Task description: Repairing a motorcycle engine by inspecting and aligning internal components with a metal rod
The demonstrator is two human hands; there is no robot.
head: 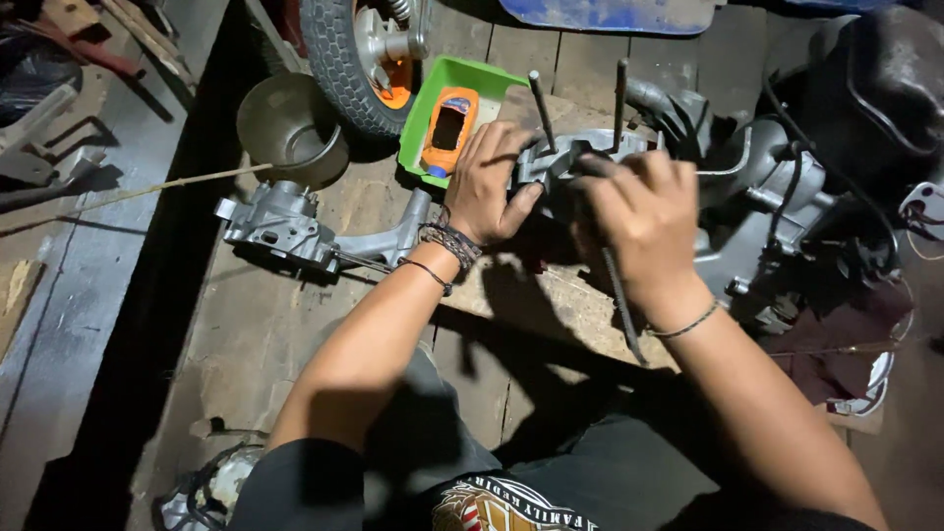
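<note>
1. Grey cast-metal engine casing: rests on a wooden board laid on the plank floor, two long studs standing upright from it; surface dull and oily-looking.
2. Left hand: fingers wrapped on the casing's near-left edge.
3. Right hand: fingers curled over the casing; a thin dark rod shows below the palm, whether gripped I cannot tell.
4. Risk, judged: the casing could tip or slide off the board if pressed unevenly; studs may catch a wrist.
5. Nearby: green tray, metal pot, tyre, second casing.
</note>
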